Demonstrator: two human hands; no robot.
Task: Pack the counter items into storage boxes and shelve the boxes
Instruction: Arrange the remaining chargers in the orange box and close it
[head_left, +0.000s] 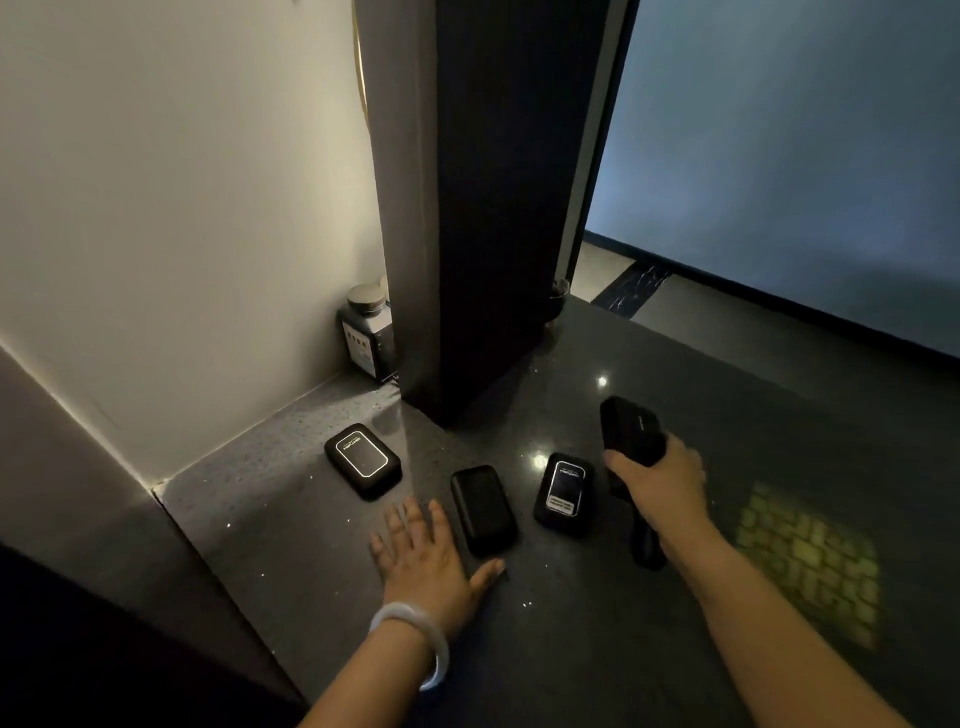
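Several small black power-bank-like devices lie on a dark speckled counter (571, 649). One with a white outline (363, 460) lies at the left near the wall. A plain one (483, 510) lies in the middle, and one with a white label (563, 493) lies to its right. My right hand (660, 483) grips a further black device (631, 430), lifted and tilted above the counter. Another dark object (647, 545) lies under my right forearm, partly hidden. My left hand (426, 556), fingers spread, rests flat on the counter just left of the plain device.
A dark pillar (493, 208) stands on the counter behind the devices. A small jar with a metal lid (368, 332) sits in the corner by the white wall (182, 208). A yellowish grid of light (810, 561) falls on the counter at right. The counter edge runs along the far right.
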